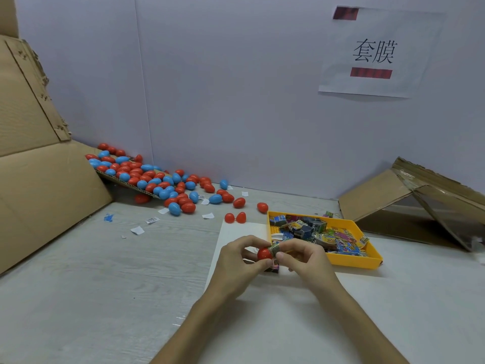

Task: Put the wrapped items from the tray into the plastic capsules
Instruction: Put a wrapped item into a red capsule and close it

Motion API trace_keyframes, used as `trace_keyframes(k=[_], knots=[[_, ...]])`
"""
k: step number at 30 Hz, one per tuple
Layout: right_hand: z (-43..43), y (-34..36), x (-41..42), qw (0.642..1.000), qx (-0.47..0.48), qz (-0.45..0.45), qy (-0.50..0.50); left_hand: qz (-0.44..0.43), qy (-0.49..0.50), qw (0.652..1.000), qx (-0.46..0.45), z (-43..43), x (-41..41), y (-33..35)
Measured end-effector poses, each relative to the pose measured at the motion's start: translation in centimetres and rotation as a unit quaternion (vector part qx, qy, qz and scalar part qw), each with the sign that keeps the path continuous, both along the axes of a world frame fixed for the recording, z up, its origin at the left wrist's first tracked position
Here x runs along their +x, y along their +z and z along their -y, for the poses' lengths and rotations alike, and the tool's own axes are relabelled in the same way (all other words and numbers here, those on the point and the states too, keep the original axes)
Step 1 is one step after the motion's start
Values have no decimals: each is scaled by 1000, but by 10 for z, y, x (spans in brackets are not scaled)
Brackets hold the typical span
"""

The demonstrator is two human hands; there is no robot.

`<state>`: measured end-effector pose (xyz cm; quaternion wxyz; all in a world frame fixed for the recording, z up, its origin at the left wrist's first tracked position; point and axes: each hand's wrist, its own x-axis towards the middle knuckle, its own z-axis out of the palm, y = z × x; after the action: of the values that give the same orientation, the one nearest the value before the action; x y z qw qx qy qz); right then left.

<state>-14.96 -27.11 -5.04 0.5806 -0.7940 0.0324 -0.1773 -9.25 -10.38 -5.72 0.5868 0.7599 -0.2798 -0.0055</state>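
Surface: a pale wood-grain table (105, 271), with a white sheet (236, 229) lying under the near left corner of the yellow tray (351, 261).
Room: a plain pale wall (236, 88) rises behind the tray; a flattened cardboard panel (39, 179) leans far to the tray's left, and an open cardboard box (409, 206) lies tipped just behind and to the right of it.
Writing: a paper sign (375, 52) on the wall above the tray reads "套膜"; the red bars above and below the words are blurred.
Tray contents: printed wrapped packets (315, 232), their lettering too small to read.
Capsules: a red and blue heap (157, 179) spills down a cardboard flap well left of the tray; two red pieces (235, 218) sit just beside its far left corner.
Scraps: white paper bits (137, 230) lie scattered left of the tray.
Left hand (237, 261): fingers curled round a red capsule (263, 254), just in front of the tray's near left corner.
Right hand (305, 258): pinches a wrapped item (275, 248) against the capsule's right end.
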Motion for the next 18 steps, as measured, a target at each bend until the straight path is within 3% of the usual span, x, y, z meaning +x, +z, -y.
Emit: trace_keyframes(k=[6,10,18], knots=[[-5,0,-2,993,-70,74,-53,-16,5,1000,-21,2,-2,2],[-13,-3,-3,982,-53,144,-110,-97,-6,991,-94,1,-2,6],[-34,-6,-8,960,-102,227,-132,-229,-45,952,-200,-3,-5,14]])
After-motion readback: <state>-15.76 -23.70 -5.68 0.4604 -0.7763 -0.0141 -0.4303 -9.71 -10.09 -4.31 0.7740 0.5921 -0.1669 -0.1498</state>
